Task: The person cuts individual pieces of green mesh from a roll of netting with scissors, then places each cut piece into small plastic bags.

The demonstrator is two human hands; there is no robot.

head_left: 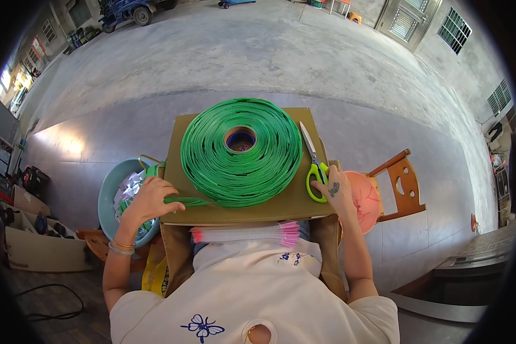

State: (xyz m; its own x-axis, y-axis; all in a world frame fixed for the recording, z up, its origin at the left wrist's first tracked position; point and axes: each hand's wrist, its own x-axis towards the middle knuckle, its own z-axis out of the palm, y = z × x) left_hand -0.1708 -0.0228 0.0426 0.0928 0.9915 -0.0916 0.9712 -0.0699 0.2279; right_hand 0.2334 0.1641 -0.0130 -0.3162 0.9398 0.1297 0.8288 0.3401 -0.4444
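Observation:
A large roll of green plastic strip (pixel 241 178) lies flat on an olive-brown board (pixel 183 129) in front of me. From its lower left side a loose green strip (pixel 192 202) runs to my left hand (pixel 153 198), whose curled fingers and thumb are around it. At the board's right edge lie scissors (pixel 311 150) with lime-green handles, blades pointing away from me. My right hand (pixel 336 192) has its thumb at the handle loop and its fingers bent over the edge; some fingertips are hidden. A bundle of clear strips with pink ends (pixel 246 234) rests on my lap.
A light-blue basin (pixel 106 198) with silvery and green pieces stands at the left. On the right, a pink basin (pixel 364 198) sits on a wooden chair (pixel 404 186). Beyond the board are tiles and a concrete floor (pixel 241 63), with a blue vehicle (pixel 129 11) far off.

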